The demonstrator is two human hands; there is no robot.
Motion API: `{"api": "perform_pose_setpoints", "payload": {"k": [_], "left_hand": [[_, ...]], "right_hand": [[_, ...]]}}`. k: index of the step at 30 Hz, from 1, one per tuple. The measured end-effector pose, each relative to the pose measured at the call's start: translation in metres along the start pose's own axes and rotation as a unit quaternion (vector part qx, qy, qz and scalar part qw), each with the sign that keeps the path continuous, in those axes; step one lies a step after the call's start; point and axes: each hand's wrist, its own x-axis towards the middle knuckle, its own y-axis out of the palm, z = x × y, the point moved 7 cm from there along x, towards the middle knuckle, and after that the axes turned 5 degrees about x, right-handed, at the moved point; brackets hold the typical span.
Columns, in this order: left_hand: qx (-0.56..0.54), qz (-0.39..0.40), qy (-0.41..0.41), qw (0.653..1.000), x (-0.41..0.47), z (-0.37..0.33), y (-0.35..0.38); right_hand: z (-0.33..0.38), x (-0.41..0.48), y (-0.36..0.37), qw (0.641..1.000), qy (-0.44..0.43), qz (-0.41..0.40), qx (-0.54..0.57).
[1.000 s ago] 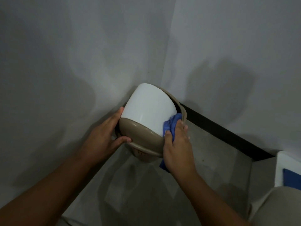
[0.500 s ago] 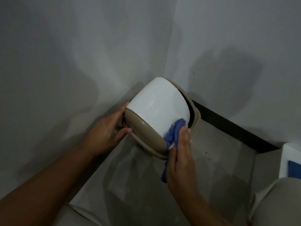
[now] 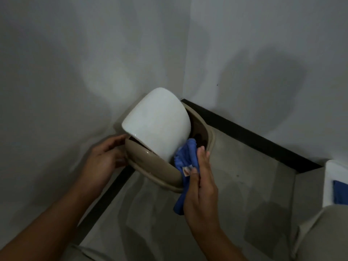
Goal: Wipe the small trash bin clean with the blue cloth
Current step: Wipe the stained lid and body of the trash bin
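The small trash bin [image 3: 150, 162] is beige with a white swing lid [image 3: 156, 123], and it is held tilted in the corner of the room. My left hand [image 3: 105, 159] grips the bin's left rim. My right hand [image 3: 199, 183] holds the blue cloth [image 3: 185, 157] and presses it against the lower right edge of the white lid, where the lid meets the beige rim. A small white tag shows on the cloth near my thumb. Part of the cloth hangs down behind my right palm.
Two grey walls meet in a corner behind the bin, with a black baseboard [image 3: 254, 132] along the floor. The floor is grey tile [image 3: 235, 194]. A white object with a blue panel [image 3: 337, 187] stands at the right edge.
The bin has turned so that the gap at the lid's right side shows more. My right hand has shifted the cloth to the lid's lower right edge. My left hand stays on the rim.
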Motion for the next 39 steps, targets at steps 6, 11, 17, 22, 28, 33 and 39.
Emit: {"api": "perform_pose_setpoints", "payload": {"k": [6, 11, 17, 22, 28, 33, 39], "left_hand": [[0.063, -0.060, -0.072, 0.994, -0.004, 0.024, -0.006], [0.115, -0.048, -0.081, 0.989, -0.004, 0.022, -0.001], [0.079, -0.067, -0.115, 0.988, -0.007, 0.018, 0.003], [0.045, -0.081, -0.145, 0.985, -0.011, 0.014, 0.009], [0.025, -0.079, -0.168, 0.982, -0.012, 0.012, 0.013], [0.041, -0.083, -0.165, 0.982, -0.012, 0.006, 0.012], [0.023, -0.083, -0.166, 0.982, -0.012, 0.002, 0.013]], "right_hand": [[-0.028, 0.005, -0.051, 0.928, 0.229, -0.281, 0.089], [-0.016, 0.052, -0.071, 0.939, 0.181, -0.270, 0.110], [-0.010, 0.108, -0.019, 0.989, 0.141, -0.037, 0.001], [-0.011, 0.068, -0.025, 0.991, 0.111, -0.023, -0.071], [0.003, -0.006, -0.011, 0.995, 0.074, 0.033, -0.053], [0.013, -0.051, -0.001, 0.997, 0.049, -0.026, -0.059], [0.019, -0.080, 0.020, 0.997, 0.010, -0.049, -0.063]]}}
